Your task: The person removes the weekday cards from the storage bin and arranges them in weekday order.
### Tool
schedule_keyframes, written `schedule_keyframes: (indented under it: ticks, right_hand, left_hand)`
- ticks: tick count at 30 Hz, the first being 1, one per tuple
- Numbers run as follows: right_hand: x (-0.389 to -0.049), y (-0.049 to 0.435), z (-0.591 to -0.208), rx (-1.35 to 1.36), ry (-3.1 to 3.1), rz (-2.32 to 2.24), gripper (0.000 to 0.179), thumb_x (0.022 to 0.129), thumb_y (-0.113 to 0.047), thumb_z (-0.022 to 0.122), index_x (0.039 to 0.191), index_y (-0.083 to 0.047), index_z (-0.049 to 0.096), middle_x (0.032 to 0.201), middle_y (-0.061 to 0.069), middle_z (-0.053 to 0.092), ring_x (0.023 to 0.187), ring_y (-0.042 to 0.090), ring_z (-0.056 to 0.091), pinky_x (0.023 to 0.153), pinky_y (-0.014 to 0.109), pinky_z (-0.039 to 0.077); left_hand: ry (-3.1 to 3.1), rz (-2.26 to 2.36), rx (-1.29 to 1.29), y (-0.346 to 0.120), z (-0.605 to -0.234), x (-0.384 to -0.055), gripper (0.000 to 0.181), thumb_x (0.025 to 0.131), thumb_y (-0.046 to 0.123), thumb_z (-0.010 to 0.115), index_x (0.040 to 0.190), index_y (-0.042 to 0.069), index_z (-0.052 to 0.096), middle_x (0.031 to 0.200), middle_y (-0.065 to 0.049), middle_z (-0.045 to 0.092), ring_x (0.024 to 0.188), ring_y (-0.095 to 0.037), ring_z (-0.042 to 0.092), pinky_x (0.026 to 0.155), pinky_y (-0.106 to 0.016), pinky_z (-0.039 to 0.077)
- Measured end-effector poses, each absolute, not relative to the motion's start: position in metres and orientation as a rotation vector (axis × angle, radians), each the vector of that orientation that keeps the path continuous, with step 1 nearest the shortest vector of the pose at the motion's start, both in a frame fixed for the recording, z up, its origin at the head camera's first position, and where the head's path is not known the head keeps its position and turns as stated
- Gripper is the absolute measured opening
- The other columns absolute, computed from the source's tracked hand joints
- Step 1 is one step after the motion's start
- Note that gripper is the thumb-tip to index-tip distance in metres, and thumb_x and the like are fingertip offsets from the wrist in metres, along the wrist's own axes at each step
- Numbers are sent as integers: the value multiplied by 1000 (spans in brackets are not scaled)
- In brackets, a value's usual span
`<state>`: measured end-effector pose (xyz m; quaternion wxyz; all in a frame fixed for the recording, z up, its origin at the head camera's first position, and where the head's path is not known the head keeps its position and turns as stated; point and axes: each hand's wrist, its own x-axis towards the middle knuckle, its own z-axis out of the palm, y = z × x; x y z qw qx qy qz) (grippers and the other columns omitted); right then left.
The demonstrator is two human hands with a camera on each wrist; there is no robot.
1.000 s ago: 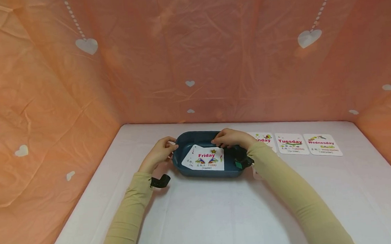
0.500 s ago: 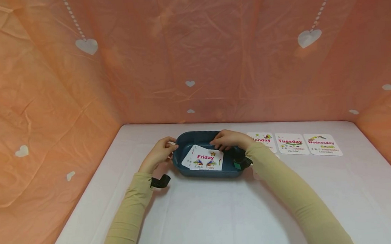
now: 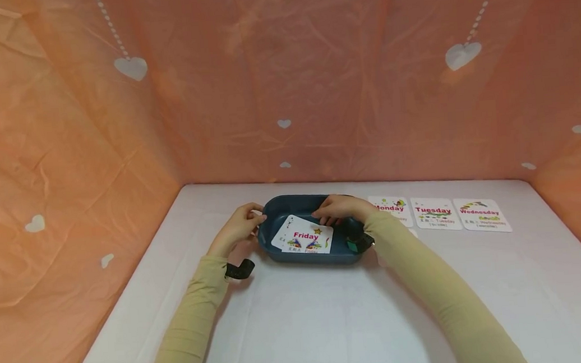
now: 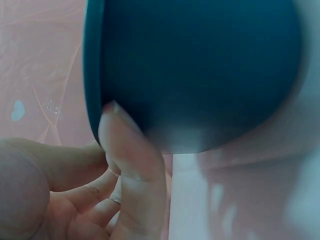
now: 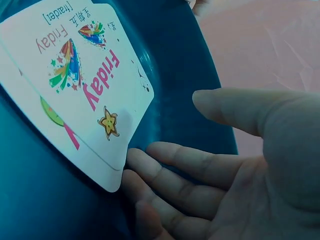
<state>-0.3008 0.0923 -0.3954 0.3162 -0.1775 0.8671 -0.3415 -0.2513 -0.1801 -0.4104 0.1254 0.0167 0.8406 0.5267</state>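
A dark blue oval tray (image 3: 297, 202) sits on the white table. My left hand (image 3: 238, 227) pinches the rim at its left end; in the left wrist view the thumb (image 4: 132, 165) presses against the tray's outer wall (image 4: 200, 65). Inside the tray, a white Friday card (image 3: 305, 235) overlaps other cards (image 5: 95, 170), leaning toward the near side. My right hand (image 3: 344, 207) reaches over the tray's far rim. In the right wrist view its fingertips (image 5: 132, 177) are right at the card corner, with the thumb (image 5: 215, 105) held apart and nothing gripped.
Monday (image 3: 391, 209), Tuesday (image 3: 433, 214) and Wednesday (image 3: 482, 215) cards lie in a row right of the tray. Another pale card edge (image 3: 412, 232) shows beside the right sleeve. An orange cloth (image 3: 316, 118) with hearts hangs behind and at both sides.
The Friday card has slid down and slightly left, its lower print now behind the tray's near rim. My right hand has shifted slightly toward me; the left keeps its grip.
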Motion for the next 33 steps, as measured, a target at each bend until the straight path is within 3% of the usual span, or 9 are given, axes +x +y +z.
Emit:
schedule_keyframes:
  ticks: [8, 13, 19, 25, 33]
  right_hand:
    - [-304, 95, -398, -612, 2296, -905, 30, 96, -14, 56, 115, 6, 65, 103, 13, 67, 89, 21, 62, 70, 28, 48]
    - [-305, 97, -399, -744, 2303, -937, 26, 93, -4, 59, 114, 8, 65, 109, 15, 66, 88, 16, 59, 78, 28, 49]
    - [-304, 98, -398, -752, 2280, -1022, 25, 85, 5, 64, 110, 8, 66, 101, 14, 67, 88, 15, 59, 80, 28, 49]
    - [-302, 97, -396, -715, 2300, -1052, 21, 83, 5, 67, 104, 6, 67, 88, 7, 65, 80, 13, 55, 72, 25, 47]
    - [-299, 99, -395, -733, 2351, -1063, 16, 90, 0, 63, 104, 5, 68, 93, 9, 68, 77, 14, 56, 73, 29, 48]
  left_hand:
    - [2450, 1541, 59, -180, -412, -253, 33, 99, 13, 54, 129, 0, 48, 88, -15, 57, 62, -17, 52, 52, -30, 46]
    - [2447, 1542, 54, -180, -412, -252, 33, 99, 12, 54, 129, 0, 48, 88, -16, 57, 62, -17, 51, 53, -30, 46]
    - [2455, 1537, 38, -180, -413, -252, 33, 99, 13, 54, 129, 1, 48, 84, -13, 55, 63, -17, 51, 53, -29, 46]
    - [2452, 1540, 43, -179, -413, -251, 32, 99, 12, 53, 128, 1, 49, 84, -11, 56, 62, -17, 51, 52, -28, 45]
    - [2449, 1528, 43, -181, -412, -250, 32, 99, 13, 53, 128, 1, 48, 92, -18, 58, 65, -18, 52, 55, -31, 47]
